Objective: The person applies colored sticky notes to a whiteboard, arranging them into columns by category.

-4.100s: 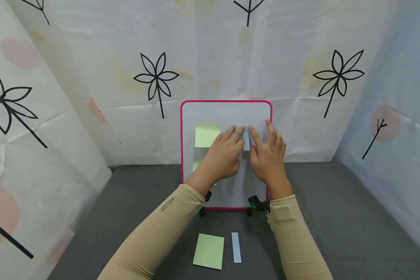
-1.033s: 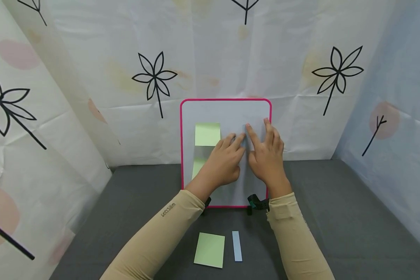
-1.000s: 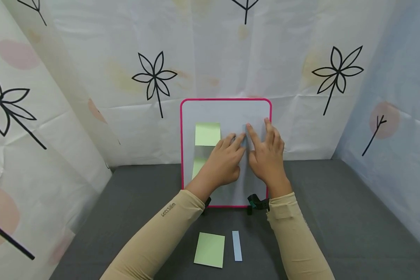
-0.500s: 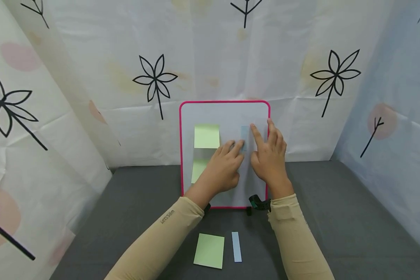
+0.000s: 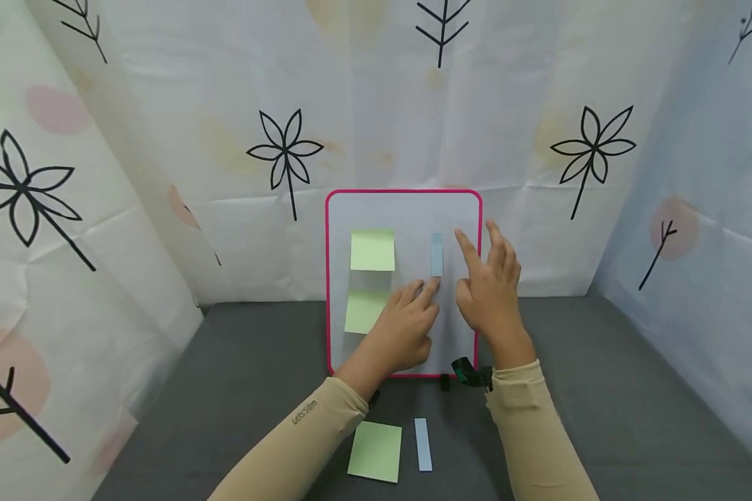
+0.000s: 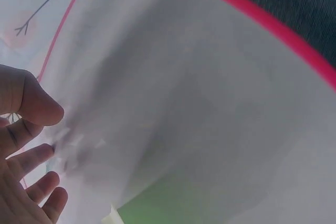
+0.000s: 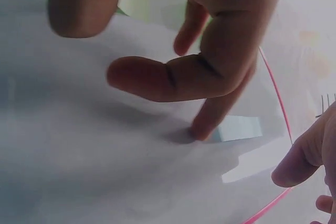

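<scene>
A white board [image 5: 376,209] with a pink frame stands upright on the table. On its right half sticks a narrow light-blue paper strip [image 5: 436,255]. My left hand [image 5: 404,327] reaches up to it, the extended index fingertip right at the strip's lower end; the right wrist view shows that fingertip by the blue strip [image 7: 239,128] as well. In the left wrist view the fingers [image 6: 32,158] are spread and grip nothing. My right hand [image 5: 491,292] is held by the board's right edge, fingers extended and nothing in them. Two green sticky notes [image 5: 372,250] are on the board's left half.
On the dark table [image 5: 251,383] in front of the board lie a green note pad [image 5: 374,452] and another light-blue strip [image 5: 423,445]. A patterned white cloth [image 5: 376,90] hangs behind the board and along both sides.
My left hand has slid down along the blue strip, from beside its top to its lower end. My right hand has moved away from the strip to the right, leaving it uncovered.
</scene>
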